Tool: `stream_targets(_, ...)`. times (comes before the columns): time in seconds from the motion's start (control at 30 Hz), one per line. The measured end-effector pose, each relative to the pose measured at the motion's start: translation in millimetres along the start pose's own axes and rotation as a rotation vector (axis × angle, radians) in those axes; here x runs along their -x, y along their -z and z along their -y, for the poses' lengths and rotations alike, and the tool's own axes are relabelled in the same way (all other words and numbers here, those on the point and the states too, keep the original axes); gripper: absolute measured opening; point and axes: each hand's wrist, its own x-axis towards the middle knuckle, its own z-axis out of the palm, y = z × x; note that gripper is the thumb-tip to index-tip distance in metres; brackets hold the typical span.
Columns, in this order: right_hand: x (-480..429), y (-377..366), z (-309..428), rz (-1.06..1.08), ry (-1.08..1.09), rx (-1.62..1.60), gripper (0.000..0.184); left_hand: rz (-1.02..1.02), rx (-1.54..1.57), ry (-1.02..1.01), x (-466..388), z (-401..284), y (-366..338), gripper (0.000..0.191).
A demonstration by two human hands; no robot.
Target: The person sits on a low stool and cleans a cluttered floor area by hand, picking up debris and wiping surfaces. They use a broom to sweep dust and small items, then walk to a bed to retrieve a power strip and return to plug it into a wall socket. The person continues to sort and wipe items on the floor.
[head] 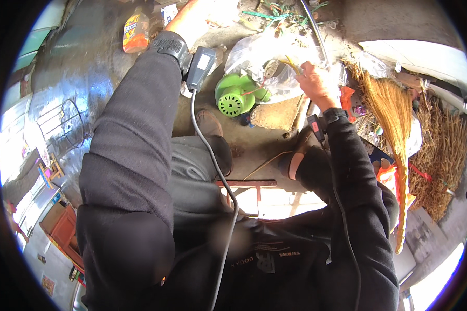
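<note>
My left hand (218, 14) reaches to the top of the view, washed out by glare, so its fingers and anything in them cannot be made out. My right hand (318, 83) has curled fingers closed at the end of a thin yellow strip (292, 65), over a translucent plastic bag (243, 52). Left of that hand, a green plastic housing with a round slotted cap (233, 95) rests against the bag. A thin red wire (255, 88) runs over the housing towards a small pale piece (271, 69). A long metal rod (314, 29) passes just above my right hand.
A bottle with orange liquid (136, 33) stands at upper left. Below the bag lies a rough flat block (276, 113). A straw broom (391, 112) and dry stalks (439, 155) lie at right. Green strips (274, 16) litter the top. Cables hang from both my wrists.
</note>
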Motion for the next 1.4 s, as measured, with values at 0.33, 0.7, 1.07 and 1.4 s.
stream_targets(0.33, -63, -41, 28, 0.005, 0.193, 0.245, 0.021, 0.028, 0.002, 0.02, 5, 7, 6, 0.034)
stream_targets(0.7, -47, 18, 0, 0.314, -0.05, -0.731, 0.031, 0.017, -0.233, 0.118, -7, -2, 3, 0.047)
stream_targets(1.07, 3, 74, 0, 0.529, -0.231, -0.68, 0.015, -0.017, -0.224, 0.071, -3, 5, 2, 0.05)
stream_targets(1.4, 34, 118, 26, 0.484, -0.22, -0.492, 0.049, 0.035, -0.092, -0.008, 5, 9, 7, 0.044)
